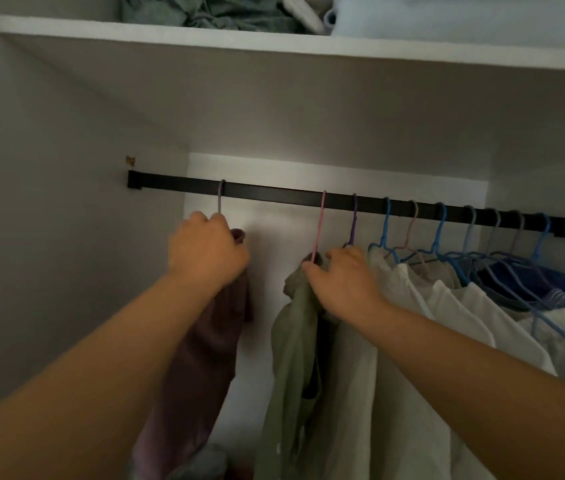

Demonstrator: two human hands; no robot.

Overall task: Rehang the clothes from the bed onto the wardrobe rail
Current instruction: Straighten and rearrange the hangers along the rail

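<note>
A black wardrobe rail (274, 195) runs across the closet. My left hand (206, 251) is closed on the neck of a pale purple hanger (220, 195) whose hook sits over the rail; a mauve garment (201, 358) hangs from it. My right hand (339, 278) grips the top of a sage green garment (291, 358) on a pink hanger (320, 223) hooked on the rail. To the right hang several white, grey and blue clothes (464, 306) on blue and purple hangers. The bed is out of view.
A white shelf (274, 46) above the rail holds bundled green and pale blue fabric (204, 12). The closet's left wall (49, 202) stands close to the mauve garment. Bare rail lies between the purple and pink hangers.
</note>
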